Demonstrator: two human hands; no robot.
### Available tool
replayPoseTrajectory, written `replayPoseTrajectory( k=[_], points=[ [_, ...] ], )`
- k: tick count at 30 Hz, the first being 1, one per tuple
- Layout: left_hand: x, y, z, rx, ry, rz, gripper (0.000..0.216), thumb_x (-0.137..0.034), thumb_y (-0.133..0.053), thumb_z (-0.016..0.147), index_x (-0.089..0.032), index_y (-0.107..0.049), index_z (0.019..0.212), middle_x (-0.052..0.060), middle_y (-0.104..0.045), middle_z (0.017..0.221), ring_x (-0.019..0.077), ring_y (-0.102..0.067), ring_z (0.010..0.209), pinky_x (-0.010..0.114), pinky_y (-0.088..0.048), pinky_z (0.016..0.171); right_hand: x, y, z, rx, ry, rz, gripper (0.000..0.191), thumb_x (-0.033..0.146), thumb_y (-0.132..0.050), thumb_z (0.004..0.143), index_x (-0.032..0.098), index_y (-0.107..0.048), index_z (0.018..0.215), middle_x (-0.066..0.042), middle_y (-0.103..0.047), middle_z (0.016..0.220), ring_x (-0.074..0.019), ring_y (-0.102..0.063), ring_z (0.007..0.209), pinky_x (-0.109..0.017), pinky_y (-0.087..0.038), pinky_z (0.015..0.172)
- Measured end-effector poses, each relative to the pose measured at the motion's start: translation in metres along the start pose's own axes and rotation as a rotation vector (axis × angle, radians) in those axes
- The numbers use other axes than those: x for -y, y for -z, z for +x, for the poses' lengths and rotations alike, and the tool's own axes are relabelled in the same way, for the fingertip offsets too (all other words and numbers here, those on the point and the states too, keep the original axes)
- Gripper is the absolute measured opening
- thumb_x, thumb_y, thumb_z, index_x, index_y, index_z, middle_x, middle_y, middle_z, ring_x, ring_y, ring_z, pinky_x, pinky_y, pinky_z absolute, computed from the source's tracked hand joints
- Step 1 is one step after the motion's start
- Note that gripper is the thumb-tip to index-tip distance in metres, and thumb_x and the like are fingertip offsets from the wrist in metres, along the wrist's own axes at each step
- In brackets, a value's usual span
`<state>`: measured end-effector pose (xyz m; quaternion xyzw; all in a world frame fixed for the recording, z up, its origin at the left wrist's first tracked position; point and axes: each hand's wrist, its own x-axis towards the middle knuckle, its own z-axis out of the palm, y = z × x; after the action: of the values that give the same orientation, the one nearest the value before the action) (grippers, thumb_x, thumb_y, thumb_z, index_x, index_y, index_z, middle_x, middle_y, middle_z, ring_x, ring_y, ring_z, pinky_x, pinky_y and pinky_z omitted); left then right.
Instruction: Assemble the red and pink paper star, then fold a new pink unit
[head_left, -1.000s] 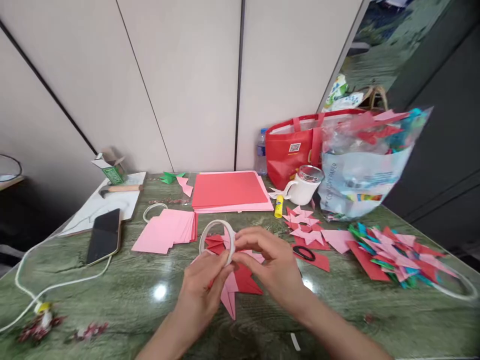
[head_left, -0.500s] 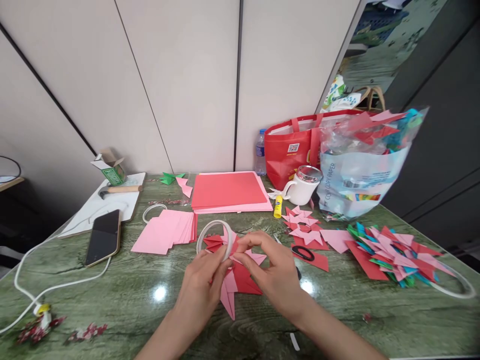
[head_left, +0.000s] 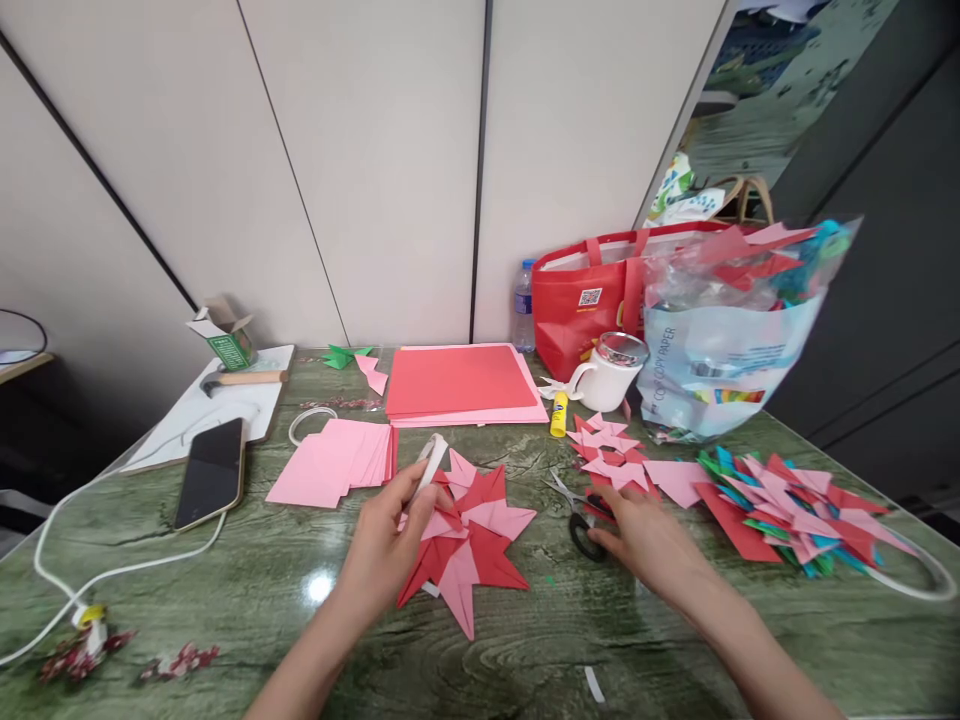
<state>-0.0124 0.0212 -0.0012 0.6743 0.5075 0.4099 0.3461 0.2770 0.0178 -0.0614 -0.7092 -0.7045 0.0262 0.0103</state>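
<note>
My left hand (head_left: 386,540) holds a white tape roll (head_left: 430,463) edge-on, just above the left side of a red and pink folded paper star (head_left: 469,545) that lies flat on the green table (head_left: 262,590). My right hand (head_left: 637,530) has reached to the right and rests on the black handles of a pair of scissors (head_left: 579,510), fingers curled over them. The scissor blades point away towards the back left.
A stack of pink squares (head_left: 334,462), red sheets (head_left: 457,382), a phone (head_left: 210,470) with a white cable, a glue stick (head_left: 558,412), a mug (head_left: 609,372), small pink stars (head_left: 607,450), a coloured paper pile (head_left: 787,505), a plastic bag (head_left: 720,330) and a red bag (head_left: 585,300) surround the work spot.
My hands parted: the right let go of the tape and moved right onto the scissors. The left keeps the tape roll, turned edge-on. The star is uncovered.
</note>
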Motion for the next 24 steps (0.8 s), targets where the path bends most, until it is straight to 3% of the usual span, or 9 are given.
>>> replayPoseTrajectory(
  k=[4, 8, 11, 14, 18, 21, 24],
  points=[
    [0.0, -0.003, 0.0, 0.025, 0.042, -0.245, 0.043, -0.034, -0.045, 0.088, -0.017, -0.038, 0.128, 0.004, -0.068, 0.081, 0.0152, -0.056, 0.07, 0.029, -0.042, 0.072, 0.001, -0.007, -0.003, 0.022, -0.002, -0.066, 0.036, 0.025, -0.06, 0.079, 0.015, -0.058, 0.113, -0.014, -0.064, 0.097, -0.0291, -0.058, 0.094, -0.036, -0.045, 0.077],
    [-0.003, -0.001, -0.001, 0.057, 0.031, -0.431, 0.059, -0.03, -0.047, 0.088, -0.018, -0.02, 0.139, 0.006, -0.068, 0.086, 0.0138, -0.055, 0.069, 0.031, -0.041, 0.075, 0.007, -0.006, -0.002, 0.015, -0.015, -0.092, 0.031, 0.02, -0.058, 0.078, 0.016, -0.06, 0.109, -0.013, -0.065, 0.094, -0.0299, -0.06, 0.093, -0.037, -0.044, 0.076],
    [-0.004, 0.001, -0.001, 0.083, 0.044, -0.512, 0.062, -0.028, -0.049, 0.086, -0.018, -0.021, 0.14, 0.006, -0.067, 0.087, 0.014, -0.056, 0.071, 0.031, -0.042, 0.075, 0.005, -0.008, -0.003, 0.013, -0.043, -0.026, 0.029, 0.016, -0.05, 0.081, 0.014, -0.059, 0.109, -0.014, -0.065, 0.092, -0.0276, -0.063, 0.081, -0.036, -0.046, 0.069],
    [-0.002, 0.003, -0.001, 0.088, 0.081, -0.548, 0.057, -0.026, -0.052, 0.084, -0.018, -0.03, 0.137, 0.006, -0.067, 0.086, 0.0148, -0.058, 0.073, 0.032, -0.043, 0.075, 0.0, -0.005, -0.007, -0.087, -0.038, 0.208, 0.031, 0.018, -0.041, 0.085, 0.012, -0.055, 0.112, -0.014, -0.063, 0.096, -0.0244, -0.064, 0.077, -0.036, -0.048, 0.068],
    [0.001, 0.001, -0.001, 0.097, 0.096, -0.576, 0.04, -0.027, -0.054, 0.084, -0.017, -0.044, 0.12, 0.006, -0.068, 0.086, 0.0154, -0.062, 0.07, 0.032, -0.046, 0.071, 0.009, 0.018, -0.016, -0.14, 0.196, 0.708, 0.043, 0.026, -0.042, 0.088, 0.021, -0.041, 0.13, -0.009, -0.063, 0.103, -0.0193, -0.063, 0.089, -0.035, -0.05, 0.08],
    [0.002, -0.002, -0.001, 0.148, 0.094, -0.605, 0.036, -0.03, -0.055, 0.084, -0.018, -0.042, 0.115, 0.006, -0.068, 0.085, 0.0164, -0.064, 0.066, 0.034, -0.047, 0.071, 0.032, 0.039, -0.02, -0.079, 0.396, 0.748, 0.054, 0.024, -0.055, 0.08, 0.029, -0.042, 0.132, -0.007, -0.057, 0.12, -0.0224, -0.054, 0.109, -0.041, -0.044, 0.092],
    [0.0, -0.003, -0.002, 0.208, 0.092, -0.602, 0.035, -0.032, -0.054, 0.085, -0.019, -0.04, 0.114, 0.005, -0.069, 0.082, 0.0154, -0.064, 0.058, 0.033, -0.047, 0.067, 0.055, 0.052, -0.019, -0.034, 0.509, 0.711, 0.06, 0.013, -0.056, 0.076, 0.034, -0.043, 0.131, -0.004, -0.057, 0.111, -0.0194, -0.055, 0.102, -0.039, -0.046, 0.089]
  ],
)
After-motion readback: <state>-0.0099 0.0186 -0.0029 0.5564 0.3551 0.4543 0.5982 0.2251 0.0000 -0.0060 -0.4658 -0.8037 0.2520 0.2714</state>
